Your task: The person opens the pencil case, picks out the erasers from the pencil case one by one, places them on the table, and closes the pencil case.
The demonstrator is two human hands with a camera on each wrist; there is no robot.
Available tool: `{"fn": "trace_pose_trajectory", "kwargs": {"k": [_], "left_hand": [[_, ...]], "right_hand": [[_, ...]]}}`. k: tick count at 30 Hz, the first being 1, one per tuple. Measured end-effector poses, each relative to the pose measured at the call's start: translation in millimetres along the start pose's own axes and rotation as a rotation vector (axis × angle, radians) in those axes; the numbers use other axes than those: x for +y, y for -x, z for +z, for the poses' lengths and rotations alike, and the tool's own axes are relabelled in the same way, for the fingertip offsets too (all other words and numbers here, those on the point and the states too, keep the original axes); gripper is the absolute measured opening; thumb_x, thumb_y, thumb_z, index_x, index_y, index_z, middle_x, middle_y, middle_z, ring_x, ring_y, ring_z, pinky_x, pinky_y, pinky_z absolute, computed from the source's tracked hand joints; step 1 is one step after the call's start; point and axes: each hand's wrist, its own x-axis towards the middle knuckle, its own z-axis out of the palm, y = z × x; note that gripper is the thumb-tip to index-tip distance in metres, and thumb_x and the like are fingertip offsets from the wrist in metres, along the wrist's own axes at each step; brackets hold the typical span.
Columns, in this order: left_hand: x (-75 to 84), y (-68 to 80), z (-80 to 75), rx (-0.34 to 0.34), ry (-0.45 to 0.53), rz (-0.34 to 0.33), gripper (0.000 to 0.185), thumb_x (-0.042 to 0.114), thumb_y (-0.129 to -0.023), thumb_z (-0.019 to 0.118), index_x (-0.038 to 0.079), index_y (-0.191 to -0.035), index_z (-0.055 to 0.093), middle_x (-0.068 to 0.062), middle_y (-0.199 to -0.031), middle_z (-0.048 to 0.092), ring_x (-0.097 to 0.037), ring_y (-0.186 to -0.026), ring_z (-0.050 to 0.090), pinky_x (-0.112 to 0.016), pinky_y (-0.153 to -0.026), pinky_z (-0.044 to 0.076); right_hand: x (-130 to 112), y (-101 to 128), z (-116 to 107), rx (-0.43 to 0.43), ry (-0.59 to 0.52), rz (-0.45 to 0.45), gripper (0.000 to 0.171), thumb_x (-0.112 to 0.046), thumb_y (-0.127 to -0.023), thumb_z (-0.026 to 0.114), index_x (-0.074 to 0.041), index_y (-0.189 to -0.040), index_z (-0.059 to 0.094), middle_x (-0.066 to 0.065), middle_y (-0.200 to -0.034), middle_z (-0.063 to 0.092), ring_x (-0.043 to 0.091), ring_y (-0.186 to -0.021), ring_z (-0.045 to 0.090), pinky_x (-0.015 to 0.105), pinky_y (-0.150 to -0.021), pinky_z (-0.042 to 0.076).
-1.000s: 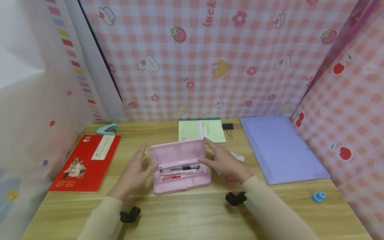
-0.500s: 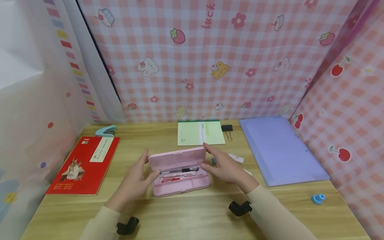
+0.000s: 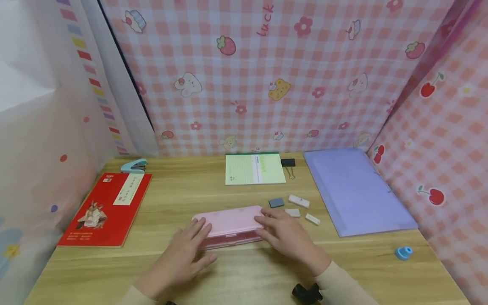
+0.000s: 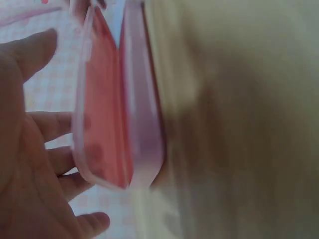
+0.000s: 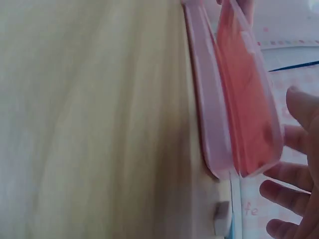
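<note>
The pink pencil case (image 3: 230,224) lies crosswise – left hand (image 3: 183,254) and right hand (image 3: 287,237) flat-fingered at either end, lid almost down.

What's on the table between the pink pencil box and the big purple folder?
In the head view, between the pink pencil box and the purple folder lie a small grey block and three small white pieces, all loose on the wooden table.

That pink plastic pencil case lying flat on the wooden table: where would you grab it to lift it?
Probably by its two short ends, coming from either side. The pink plastic pencil case is long, shallow and lies flat, and the left hand and right hand already flank those ends. Its lid looks slightly ajar, so squeeze it closed.
</note>
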Motion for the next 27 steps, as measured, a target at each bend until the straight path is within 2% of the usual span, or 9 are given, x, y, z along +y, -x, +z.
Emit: {"fn": "trace_pose_trajectory", "kwargs": {"k": [3, 10, 15, 20, 27], "left_hand": [[4.5, 1.6, 8.0, -0.052, -0.062, -0.007, 0.078, 0.054, -0.087, 0.062, 0.011, -0.147, 0.039, -0.014, -0.155, 0.028, -0.036, -0.143, 0.020, -0.067, -0.107, 0.021], [7.2, 4.5, 20.9, -0.108, -0.133, -0.023, 0.079, 0.064, -0.084, 0.057, 0.022, -0.148, 0.039, -0.013, -0.157, 0.021, -0.037, -0.144, 0.015, -0.069, -0.105, 0.021], [9.0, 5.0, 19.8, -0.128, -0.115, -0.052, 0.081, 0.065, -0.083, 0.059, 0.023, -0.148, 0.039, -0.012, -0.158, 0.020, -0.036, -0.144, 0.013, -0.070, -0.106, 0.019], [9.1, 4.9, 16.9, -0.134, -0.106, -0.048, 0.083, 0.065, -0.081, 0.061, 0.021, -0.148, 0.039, -0.013, -0.158, 0.020, -0.036, -0.144, 0.013, -0.069, -0.106, 0.018], [5.3, 4.8, 19.8, -0.154, -0.096, -0.052, 0.087, 0.067, -0.080, 0.061, 0.021, -0.149, 0.036, -0.012, -0.159, 0.016, -0.035, -0.145, 0.010, -0.070, -0.106, 0.016]], "right_hand": [[-2, -4, 9, 0.019, 0.041, -0.020, 0.038, -0.039, -0.094, 0.060, -0.014, -0.123, 0.067, 0.011, -0.134, 0.057, 0.029, -0.122, 0.054, 0.046, -0.101, 0.043], [-5, -8, 23, -0.009, 0.095, -0.017, 0.045, -0.039, -0.092, 0.064, -0.010, -0.126, 0.064, 0.010, -0.136, 0.055, 0.026, -0.126, 0.050, 0.041, -0.106, 0.038], [-3, -10, 24, 0.016, 0.094, -0.034, 0.046, -0.040, -0.088, 0.068, -0.011, -0.123, 0.066, 0.009, -0.134, 0.057, 0.025, -0.124, 0.053, 0.040, -0.104, 0.041], [0, -12, 27, 0.035, 0.123, -0.060, 0.047, -0.042, -0.085, 0.071, -0.011, -0.121, 0.068, 0.008, -0.131, 0.059, 0.026, -0.121, 0.055, 0.041, -0.101, 0.044], [1, -13, 31, 0.019, 0.153, -0.045, 0.049, -0.045, -0.085, 0.069, -0.013, -0.123, 0.066, 0.007, -0.134, 0.057, 0.025, -0.122, 0.054, 0.043, -0.100, 0.044]]}}
